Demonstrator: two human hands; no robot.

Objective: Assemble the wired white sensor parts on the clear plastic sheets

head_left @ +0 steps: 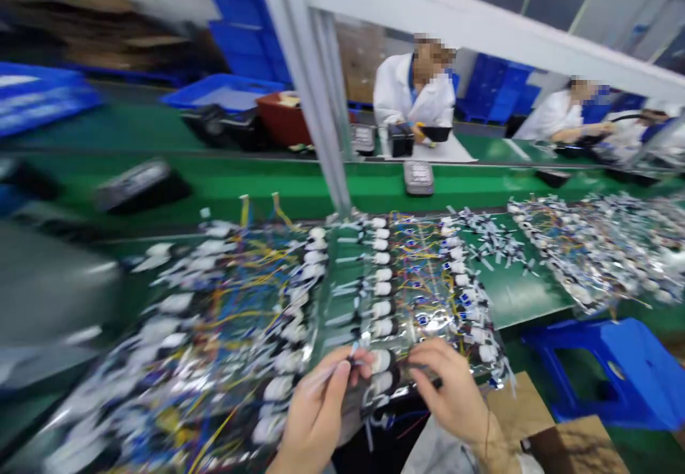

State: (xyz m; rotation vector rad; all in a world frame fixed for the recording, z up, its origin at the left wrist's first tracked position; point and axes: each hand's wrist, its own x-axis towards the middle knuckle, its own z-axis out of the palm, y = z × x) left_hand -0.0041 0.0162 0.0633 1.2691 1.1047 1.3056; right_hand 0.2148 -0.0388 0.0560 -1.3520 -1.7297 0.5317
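Rows of small wire harnesses with white connectors and coloured leads (374,288) lie on clear film across a green bench (514,295). My left hand (315,410) is at the near edge, its thumb and finger pinched on a thin wire end. My right hand (454,388) rests beside it, fingers curled down onto the film and a black-and-white connector (382,377). The picture is smeared by motion.
A grey metal post (315,103) rises behind the harnesses. Beyond it runs a green conveyor (267,185) carrying black devices. Two people in white coats (412,96) sit across it. A blue plastic stool (615,367) stands at right, cardboard (535,417) near it. Blue bins are far left.
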